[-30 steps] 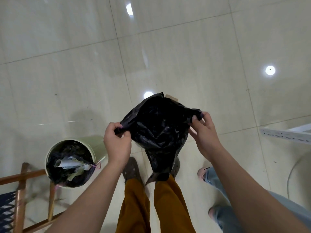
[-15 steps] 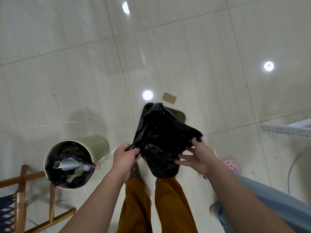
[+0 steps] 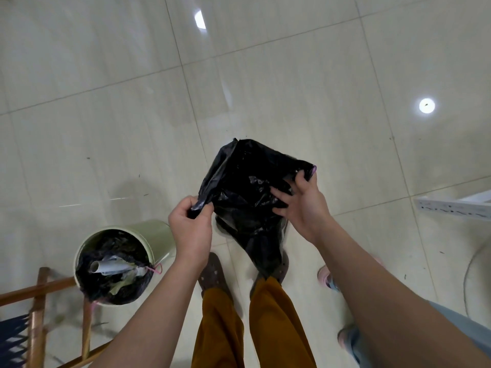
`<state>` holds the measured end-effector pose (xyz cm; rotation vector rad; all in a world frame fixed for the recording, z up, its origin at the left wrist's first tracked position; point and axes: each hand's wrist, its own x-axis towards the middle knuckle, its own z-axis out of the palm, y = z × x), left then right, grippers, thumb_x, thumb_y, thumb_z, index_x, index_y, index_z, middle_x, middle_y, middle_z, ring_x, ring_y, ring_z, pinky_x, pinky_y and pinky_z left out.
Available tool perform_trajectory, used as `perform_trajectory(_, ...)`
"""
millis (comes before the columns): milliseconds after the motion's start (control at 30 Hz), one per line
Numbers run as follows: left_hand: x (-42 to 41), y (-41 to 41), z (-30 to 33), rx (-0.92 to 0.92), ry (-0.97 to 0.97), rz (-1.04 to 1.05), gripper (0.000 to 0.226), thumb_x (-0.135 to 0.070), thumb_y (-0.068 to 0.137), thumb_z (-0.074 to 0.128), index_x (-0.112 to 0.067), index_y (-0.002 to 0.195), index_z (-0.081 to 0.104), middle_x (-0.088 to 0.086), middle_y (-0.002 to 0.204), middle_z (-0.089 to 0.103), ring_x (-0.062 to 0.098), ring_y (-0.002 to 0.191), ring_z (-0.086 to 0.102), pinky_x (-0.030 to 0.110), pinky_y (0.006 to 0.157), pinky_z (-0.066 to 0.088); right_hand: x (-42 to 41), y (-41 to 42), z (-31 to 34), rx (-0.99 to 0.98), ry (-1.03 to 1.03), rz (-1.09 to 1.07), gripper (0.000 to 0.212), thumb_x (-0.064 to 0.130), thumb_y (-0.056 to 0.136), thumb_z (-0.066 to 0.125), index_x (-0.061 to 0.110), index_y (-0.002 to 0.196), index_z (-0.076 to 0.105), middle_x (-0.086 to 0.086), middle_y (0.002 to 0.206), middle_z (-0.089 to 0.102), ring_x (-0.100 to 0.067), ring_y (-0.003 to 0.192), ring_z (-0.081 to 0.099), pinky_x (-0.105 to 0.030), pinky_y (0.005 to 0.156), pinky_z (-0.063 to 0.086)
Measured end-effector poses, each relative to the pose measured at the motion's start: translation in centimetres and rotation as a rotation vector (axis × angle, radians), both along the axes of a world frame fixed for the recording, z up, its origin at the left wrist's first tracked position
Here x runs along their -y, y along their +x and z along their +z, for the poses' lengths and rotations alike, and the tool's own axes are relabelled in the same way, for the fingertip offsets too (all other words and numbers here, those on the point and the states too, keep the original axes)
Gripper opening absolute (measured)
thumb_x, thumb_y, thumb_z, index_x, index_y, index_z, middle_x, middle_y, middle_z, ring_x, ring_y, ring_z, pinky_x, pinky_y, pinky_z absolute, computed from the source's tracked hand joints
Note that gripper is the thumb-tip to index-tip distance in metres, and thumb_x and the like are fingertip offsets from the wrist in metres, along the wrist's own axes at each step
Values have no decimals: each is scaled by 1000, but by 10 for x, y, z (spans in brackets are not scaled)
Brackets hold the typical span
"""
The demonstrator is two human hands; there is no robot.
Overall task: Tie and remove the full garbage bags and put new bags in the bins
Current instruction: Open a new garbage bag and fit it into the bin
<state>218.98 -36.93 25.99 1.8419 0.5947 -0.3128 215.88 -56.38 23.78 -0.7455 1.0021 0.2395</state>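
Observation:
I hold a crumpled black garbage bag (image 3: 247, 189) in the air over the tiled floor, above my feet. My left hand (image 3: 192, 227) pinches the bag's left edge between thumb and curled fingers. My right hand (image 3: 301, 205) has its fingers spread inside the bag's mouth, thumb hooked on the right rim. At the lower left stands a pale green round bin (image 3: 156, 235), lined with a black bag full of paper and scraps (image 3: 114, 269), a pink drawstring showing at its rim. Any bin under the held bag is hidden.
A wooden chair frame (image 3: 39, 309) with dark blue webbing stands at the bottom left, close to the green bin. A white power strip (image 3: 451, 208) lies on the floor at the right. Another person's feet in pink shoes (image 3: 328, 280) stand to my right.
The bag has been raised and spread wider, hiding the green bin that showed behind it. My right hand's fingers have moved into the bag's mouth.

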Motion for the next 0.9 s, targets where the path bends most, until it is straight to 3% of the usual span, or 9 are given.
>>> perform_trajectory(133,-4,-2,5,135,-23,73,37,10,81,58,-13,58,41,-17,54,40,2,55,35,13,54,33,5,14,6,137,-29,-8,50,41,103,37,34,150,21,-1,145,50,-31,116,63,-60,95,42)
perform_trajectory(233,-9,-20,3,90,6,70,38,12,82,57,-12,58,40,-17,53,37,2,54,32,11,52,31,8,7,3,101,-41,-55,38,34,104,38,27,142,35,-10,137,55,-34,111,66,-54,89,46)
perform_trajectory(300,-14,-36,-6,-55,36,22,26,7,84,59,-2,63,46,-9,57,41,3,53,36,11,50,32,10,-6,-5,39,-76,-34,26,31,105,37,27,129,46,-5,128,58,-32,108,67,-59,98,40)
perform_trajectory(367,-19,-51,-19,-269,16,-37,8,-2,88,60,1,80,59,4,71,55,11,66,50,19,59,40,11,-23,-16,-27,-109,-7,22,31,105,36,34,123,49,3,127,60,-29,107,68,-58,96,38)
perform_trajectory(467,-26,-68,-39,-578,-73,-3,11,-9,91,60,-11,99,68,7,90,69,22,88,63,31,77,49,17,-51,-32,-150,-170,-5,33,32,105,36,37,138,40,6,133,58,-28,109,66,-65,101,29)
perform_trajectory(600,-27,-77,-57,-729,-124,98,8,-6,91,59,-6,96,66,15,100,68,24,92,64,38,93,53,27,-85,-48,-280,-217,-74,37,33,106,34,32,143,36,2,135,58,-30,109,66,-70,107,23)
perform_trajectory(700,-23,-84,-61,-791,-149,90,9,-7,92,60,-6,100,64,13,101,66,25,95,65,39,92,55,29,-106,-53,-331,-228,-89,39,34,105,34,29,144,34,1,134,59,-29,105,69,-70,105,25)
perform_trajectory(800,-21,-86,-61,-740,-75,30,6,-10,91,60,-9,92,65,14,96,68,27,93,66,39,90,55,26,-118,-55,-346,-221,-68,39,36,104,36,31,144,34,4,131,61,-27,103,70,-67,104,28)
perform_trajectory(900,-23,-76,-61,-610,76,-41,11,-16,91,60,-10,83,64,14,81,67,26,75,64,40,68,54,22,-116,-58,-343,-218,-24,38,36,104,37,35,142,35,6,129,61,-26,104,69,-64,101,31)
